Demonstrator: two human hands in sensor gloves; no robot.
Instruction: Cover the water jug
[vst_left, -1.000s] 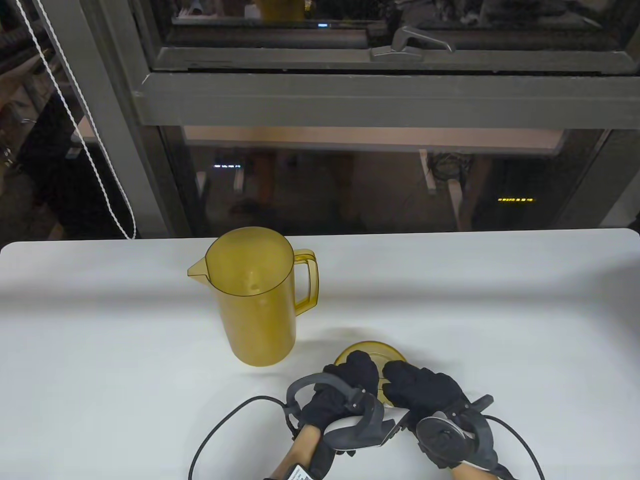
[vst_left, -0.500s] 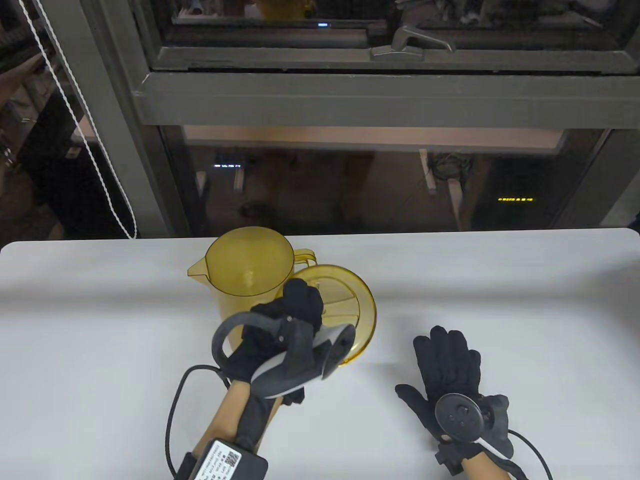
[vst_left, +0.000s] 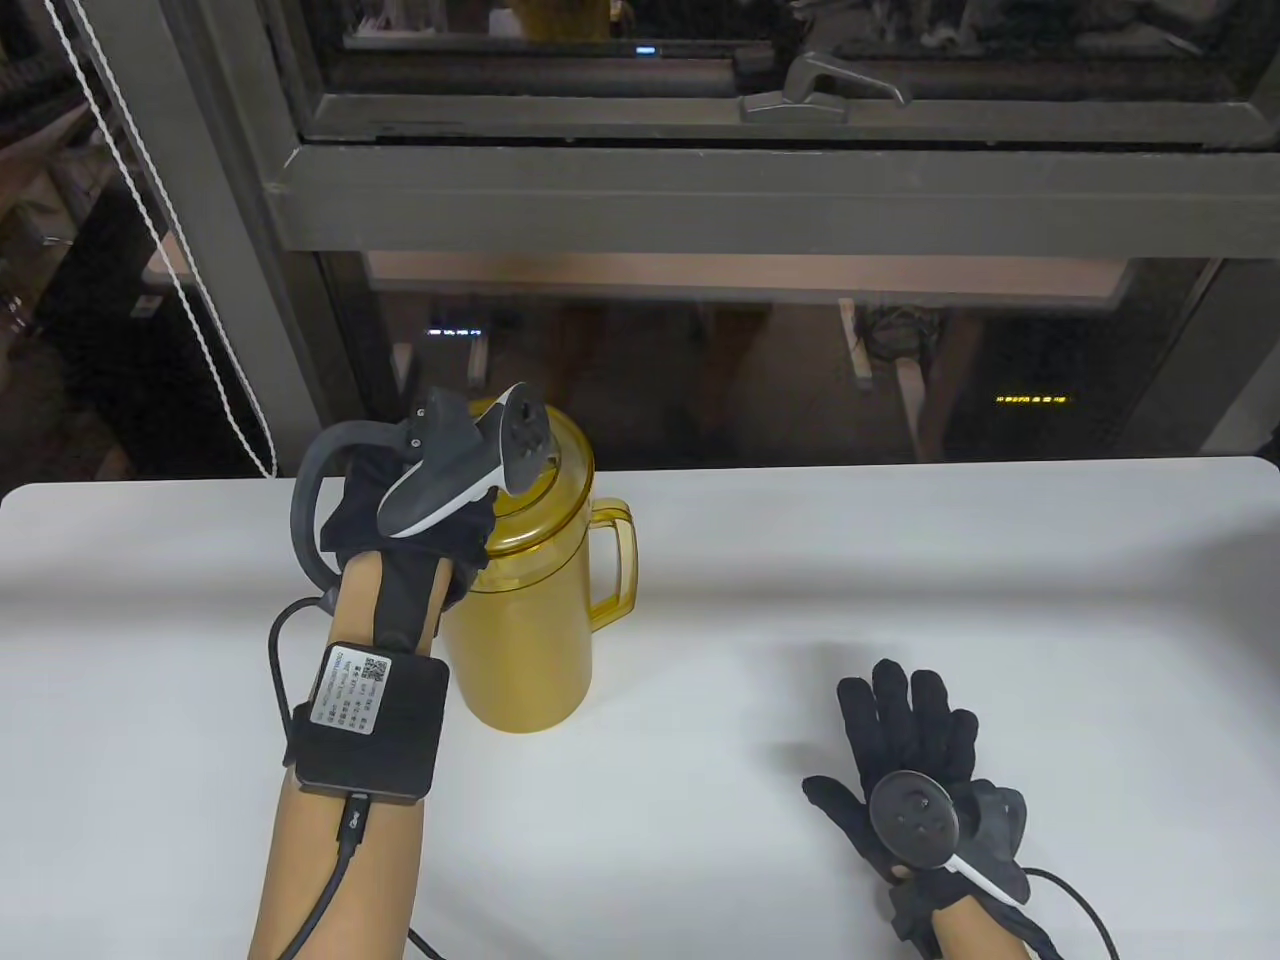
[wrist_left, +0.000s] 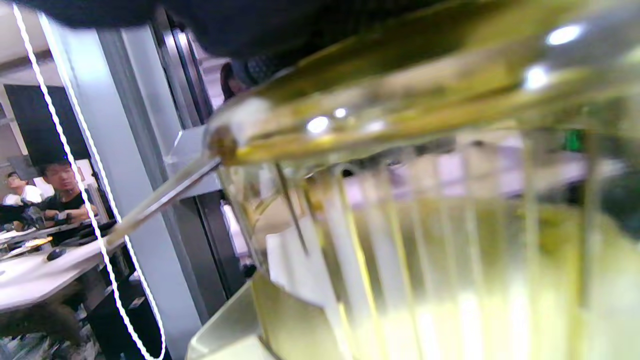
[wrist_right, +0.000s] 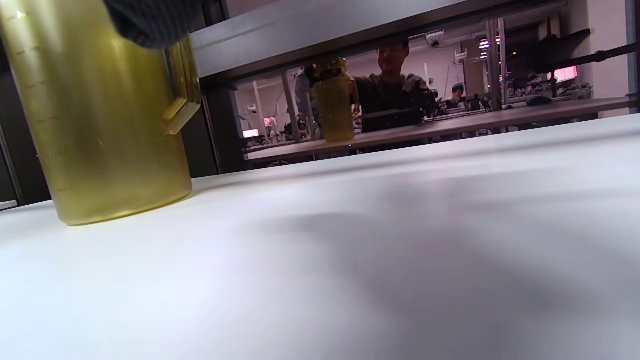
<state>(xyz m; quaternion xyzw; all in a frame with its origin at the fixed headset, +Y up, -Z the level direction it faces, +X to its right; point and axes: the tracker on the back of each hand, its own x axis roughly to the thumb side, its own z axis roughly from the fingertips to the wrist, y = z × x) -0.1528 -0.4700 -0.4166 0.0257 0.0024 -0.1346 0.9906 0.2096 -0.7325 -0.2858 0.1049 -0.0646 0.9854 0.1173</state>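
The amber translucent water jug (vst_left: 530, 640) stands upright on the white table (vst_left: 900, 560), left of centre, its handle (vst_left: 618, 560) pointing right. The matching amber lid (vst_left: 568, 478) lies across the jug's mouth. My left hand (vst_left: 400, 525) is on top of it from the left and grips the lid; its tracker hides the fingers. In the left wrist view the glove curls over the lid's rim (wrist_left: 400, 100) above the ribbed jug wall (wrist_left: 450, 260). My right hand (vst_left: 905, 730) lies flat on the table with spread fingers, well right of the jug (wrist_right: 100, 125).
A dark window frame (vst_left: 700, 200) rises just behind the table's far edge. A white blind cord (vst_left: 190, 300) hangs at the left. A black cable (vst_left: 330, 890) trails from the box on my left forearm. People sit at desks in the background.
My left hand carried the lid from the table up onto the jug's mouth. My right hand let go of the lid and now lies flat on the table.
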